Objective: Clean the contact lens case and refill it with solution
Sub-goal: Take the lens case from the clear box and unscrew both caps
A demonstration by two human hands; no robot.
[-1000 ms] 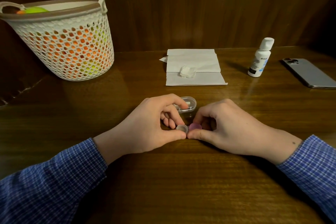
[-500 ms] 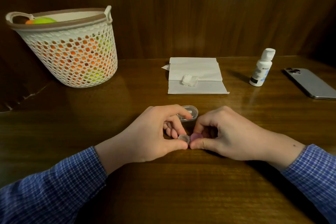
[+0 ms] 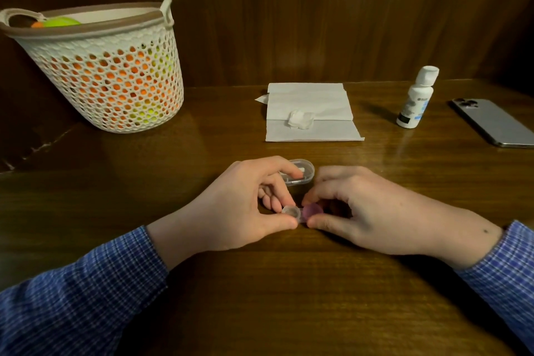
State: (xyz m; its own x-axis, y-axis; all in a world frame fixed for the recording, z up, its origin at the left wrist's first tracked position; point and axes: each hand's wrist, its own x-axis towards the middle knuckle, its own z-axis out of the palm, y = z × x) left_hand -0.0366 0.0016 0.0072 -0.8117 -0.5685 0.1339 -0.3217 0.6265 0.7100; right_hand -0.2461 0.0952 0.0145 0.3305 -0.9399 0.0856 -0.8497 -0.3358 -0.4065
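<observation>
Both hands pinch the contact lens case [image 3: 302, 212] low on the table [image 3: 260, 298]: the left hand [image 3: 239, 205] holds its clear cap, the right hand [image 3: 367, 211] its purple cap. Over the last 1 second the grip and case stay put (only the camera's angle shifts), so uncapping seems barely begun. The solution bottle [image 3: 416, 98] stands well apart behind the right hand; its label is too small to read.
</observation>
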